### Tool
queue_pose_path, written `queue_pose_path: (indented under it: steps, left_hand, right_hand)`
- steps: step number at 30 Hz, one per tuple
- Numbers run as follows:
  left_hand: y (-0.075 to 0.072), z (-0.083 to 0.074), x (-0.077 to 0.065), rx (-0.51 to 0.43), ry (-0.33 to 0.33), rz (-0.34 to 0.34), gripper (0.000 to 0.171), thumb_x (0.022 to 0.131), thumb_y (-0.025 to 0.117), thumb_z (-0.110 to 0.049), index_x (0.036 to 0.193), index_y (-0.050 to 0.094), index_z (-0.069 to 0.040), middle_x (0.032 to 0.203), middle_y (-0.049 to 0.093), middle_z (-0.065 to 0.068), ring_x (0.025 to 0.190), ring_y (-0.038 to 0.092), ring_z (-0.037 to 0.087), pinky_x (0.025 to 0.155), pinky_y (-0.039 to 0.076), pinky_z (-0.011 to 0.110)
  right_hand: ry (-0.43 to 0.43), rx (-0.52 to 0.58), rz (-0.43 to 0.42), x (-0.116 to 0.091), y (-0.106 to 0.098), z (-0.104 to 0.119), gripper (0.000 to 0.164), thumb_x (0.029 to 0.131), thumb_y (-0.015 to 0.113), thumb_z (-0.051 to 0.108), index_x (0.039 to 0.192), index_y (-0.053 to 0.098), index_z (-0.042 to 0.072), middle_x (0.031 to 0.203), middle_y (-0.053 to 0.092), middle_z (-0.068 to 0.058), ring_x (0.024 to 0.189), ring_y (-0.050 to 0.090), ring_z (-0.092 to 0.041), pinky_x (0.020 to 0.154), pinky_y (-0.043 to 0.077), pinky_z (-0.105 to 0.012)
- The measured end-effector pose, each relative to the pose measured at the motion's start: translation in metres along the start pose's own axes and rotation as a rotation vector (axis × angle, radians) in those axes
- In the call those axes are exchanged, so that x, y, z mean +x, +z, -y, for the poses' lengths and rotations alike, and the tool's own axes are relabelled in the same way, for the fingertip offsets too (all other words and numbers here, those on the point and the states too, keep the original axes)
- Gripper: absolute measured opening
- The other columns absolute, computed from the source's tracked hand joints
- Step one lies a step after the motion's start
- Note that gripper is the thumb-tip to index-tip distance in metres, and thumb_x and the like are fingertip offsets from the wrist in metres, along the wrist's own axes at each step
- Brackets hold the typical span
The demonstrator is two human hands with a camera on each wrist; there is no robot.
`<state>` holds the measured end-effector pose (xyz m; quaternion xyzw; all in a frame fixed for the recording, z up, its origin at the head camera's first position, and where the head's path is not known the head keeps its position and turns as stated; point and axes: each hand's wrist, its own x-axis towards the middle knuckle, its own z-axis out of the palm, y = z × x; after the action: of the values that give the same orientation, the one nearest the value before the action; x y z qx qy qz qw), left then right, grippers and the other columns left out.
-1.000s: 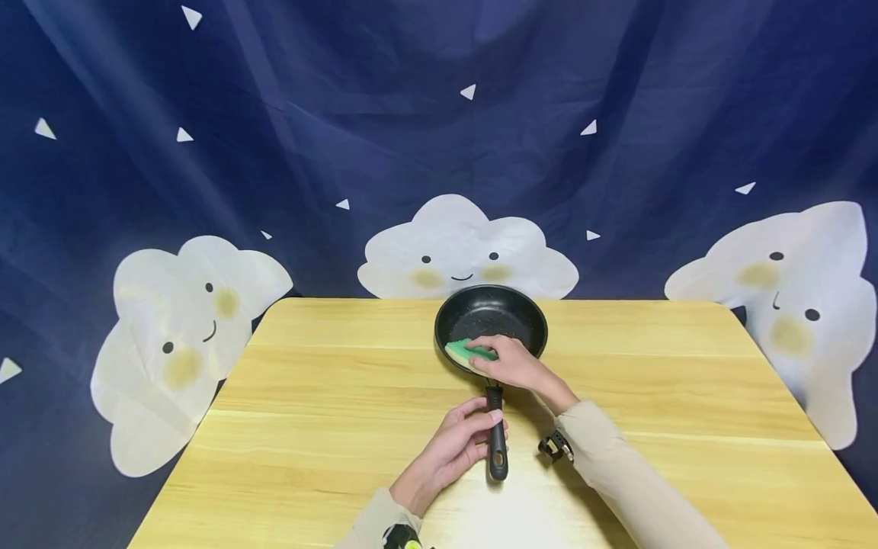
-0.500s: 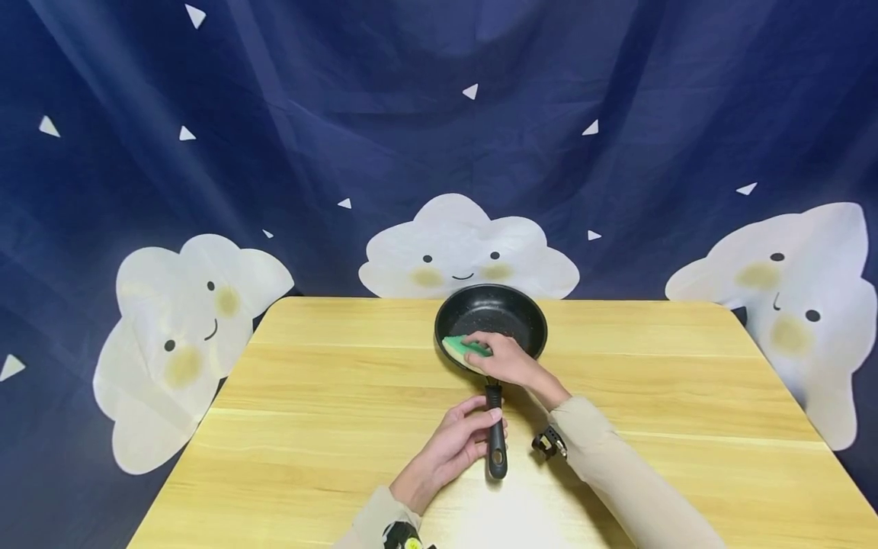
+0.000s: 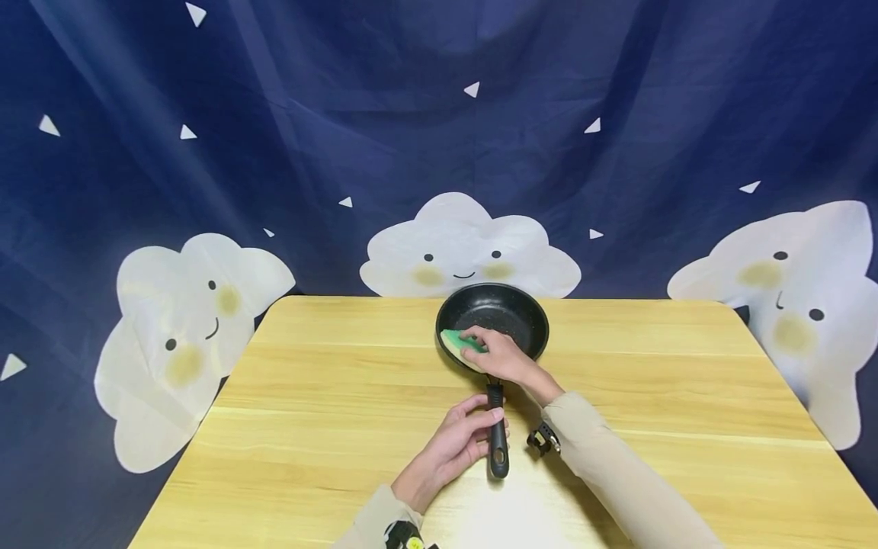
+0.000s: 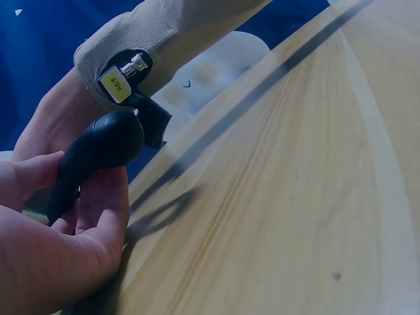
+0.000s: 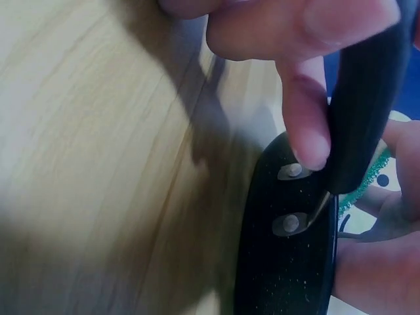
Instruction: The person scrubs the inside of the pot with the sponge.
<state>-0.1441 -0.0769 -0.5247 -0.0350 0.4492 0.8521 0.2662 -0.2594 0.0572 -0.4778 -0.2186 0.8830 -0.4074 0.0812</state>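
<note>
On a pale wooden worktop (image 3: pixel 309 427), nearest, the left hand (image 3: pixel 454 446) grips the black handle (image 3: pixel 498 454) of a frying pan (image 3: pixel 504 309); just beyond, the right hand (image 3: pixel 502 357) pinches a green-and-cream sponge (image 3: pixel 453 341) inside the pan, at its near left side; behind hangs a dark blue curtain (image 3: pixel 411 122) with white clouds (image 3: pixel 466 232)

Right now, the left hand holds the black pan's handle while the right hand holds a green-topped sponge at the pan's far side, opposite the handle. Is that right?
Not quite: the sponge is at the near side of the pan, toward the handle, as the head view shows. The left hand does hold the handle, and the right hand the sponge.
</note>
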Motion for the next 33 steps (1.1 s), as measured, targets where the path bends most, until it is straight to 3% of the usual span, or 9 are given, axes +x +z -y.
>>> queue_pose_path:
  steps: [9, 17, 33]
  left_hand:
    - [0.002, 0.001, 0.002, -0.014, 0.002, -0.001, 0.031, 0.100, 0.064, -0.008, 0.129, 0.055, -0.002, 0.100, 0.062, 0.011, 0.088, 0.063, 0.018, 0.077, 0.058, 0.032]
    - [0.002, 0.000, 0.003, -0.007, 0.002, -0.015, 0.035, 0.099, 0.064, -0.006, 0.131, 0.052, -0.001, 0.098, 0.063, 0.012, 0.088, 0.063, 0.019, 0.077, 0.058, 0.032]
    - [0.001, 0.002, 0.001, -0.013, 0.008, -0.003, 0.029, 0.099, 0.064, -0.006, 0.127, 0.055, -0.002, 0.100, 0.060, 0.011, 0.085, 0.062, 0.017, 0.076, 0.059, 0.035]
  right_hand:
    - [0.019, 0.027, -0.010, 0.006, 0.002, 0.003, 0.037, 0.101, 0.062, 0.025, 0.135, 0.061, 0.011, 0.124, 0.065, -0.020, 0.115, 0.062, -0.036, 0.087, 0.055, -0.051]
    - [0.037, -0.016, -0.020, 0.017, 0.004, 0.004, 0.038, 0.097, 0.064, 0.025, 0.132, 0.060, 0.012, 0.112, 0.066, -0.013, 0.097, 0.061, -0.026, 0.083, 0.051, -0.043]
    - [0.095, -0.029, -0.050, 0.032, 0.009, 0.006, 0.038, 0.095, 0.069, 0.024, 0.129, 0.059, 0.012, 0.120, 0.065, -0.015, 0.101, 0.061, -0.028, 0.088, 0.052, -0.044]
